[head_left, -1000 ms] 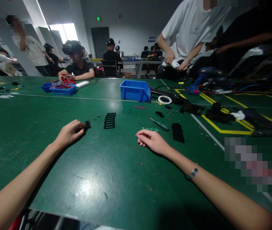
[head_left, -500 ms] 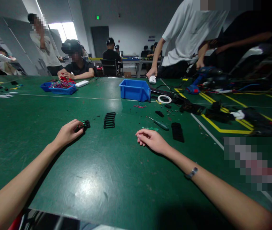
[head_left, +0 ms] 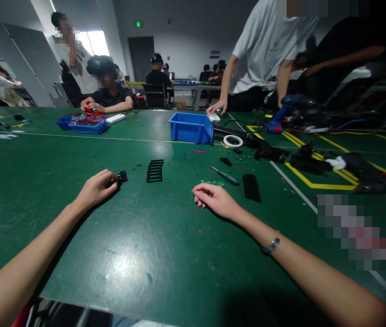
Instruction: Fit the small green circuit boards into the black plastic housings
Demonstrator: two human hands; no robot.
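Observation:
On the left of the green table, my left hand [head_left: 99,186] closes thumb and fingers on a small black part with green bits [head_left: 122,176]. My right hand [head_left: 213,199] rests on the tabletop at centre right, fingers curled in and thumb against them; whatever may be inside is hidden. Just beyond it lie small green pieces [head_left: 213,183] and a screwdriver [head_left: 226,176] with a dark green handle. Between the hands, farther out, lies a row of black bar-shaped parts [head_left: 155,171]. A flat black piece [head_left: 251,187] sits right of the right hand.
A blue bin [head_left: 191,128] stands at the back centre, beside a white ring [head_left: 233,141]. Blue trays [head_left: 89,127] of coloured wires are back left, before a seated person. Cables, black gear and a blue power drill [head_left: 283,113] crowd the right, where another person leans over.
Both my hands stay in place. The standing person at the back right has lowered a white object to the table, and the hand on it is more spread.

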